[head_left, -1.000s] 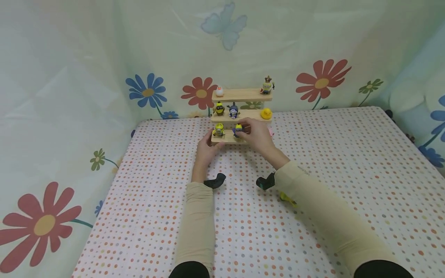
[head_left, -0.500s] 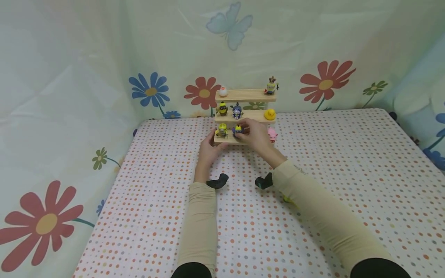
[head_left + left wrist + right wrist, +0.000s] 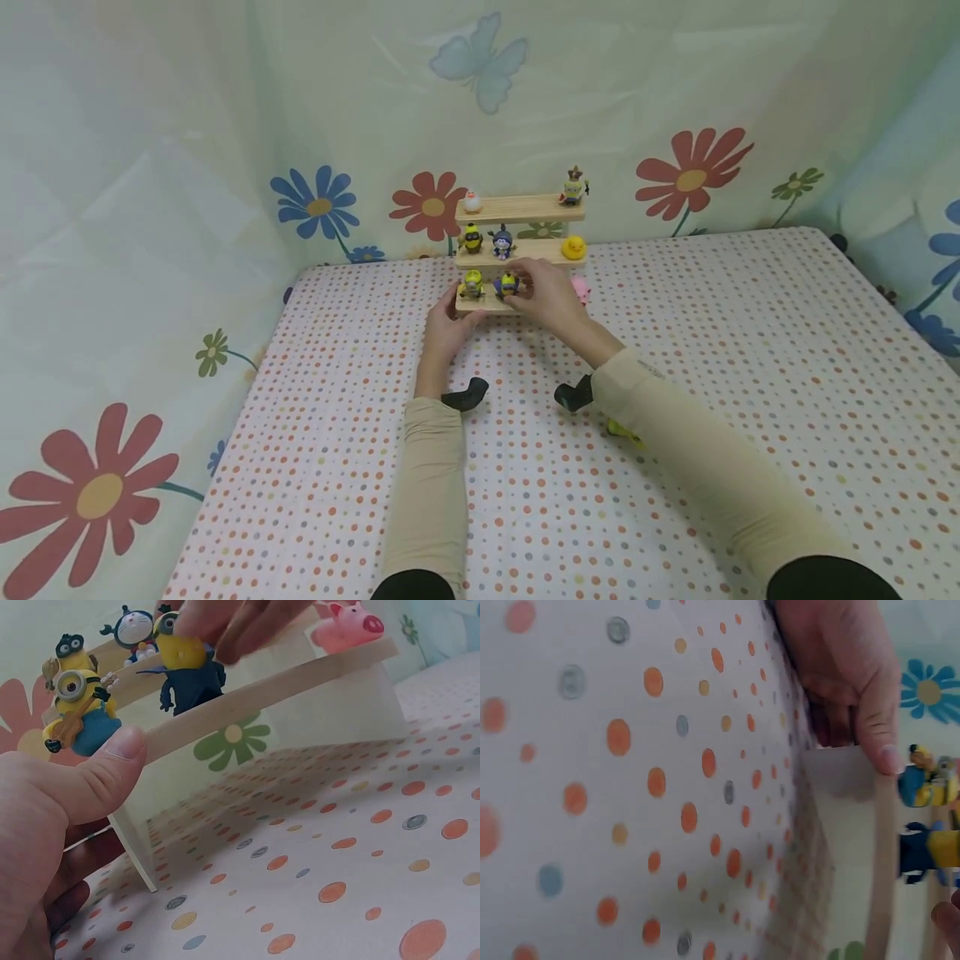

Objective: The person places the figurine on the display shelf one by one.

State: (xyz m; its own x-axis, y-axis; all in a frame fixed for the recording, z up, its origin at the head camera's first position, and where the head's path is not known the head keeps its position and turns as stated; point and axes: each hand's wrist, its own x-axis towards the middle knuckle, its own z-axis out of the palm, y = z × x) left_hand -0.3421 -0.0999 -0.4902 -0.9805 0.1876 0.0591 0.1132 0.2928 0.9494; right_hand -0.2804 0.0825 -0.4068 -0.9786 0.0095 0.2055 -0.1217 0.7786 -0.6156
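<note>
My left hand (image 3: 446,323) grips the left end of the wooden shelf (image 3: 247,701), its thumb on the front edge of the bottom tier. A minion figure with a guitar (image 3: 81,712) stands beside that thumb. On the same tier, a minion figure in dark blue clothes (image 3: 187,675) stands upright; my right hand (image 3: 555,300) holds it by the head from the right side. In the left wrist view the right fingers (image 3: 232,637) partly hide its head. Only one right fingertip (image 3: 945,919) shows in the right wrist view.
A pink pig (image 3: 349,628) sits at the bottom tier's right end. Higher tiers bear a yellow duck (image 3: 573,247), a blue figure (image 3: 502,243), a dark minion (image 3: 471,240), a white figure (image 3: 472,202) and a crowned figure (image 3: 573,188). A yellow-green item (image 3: 622,432) lies near the right sleeve.
The right hand has shifted slightly left with the dark blue minion, which now shows more clearly between the fingers. The left hand keeps its grip on the shelf; the head view has swayed slightly.
</note>
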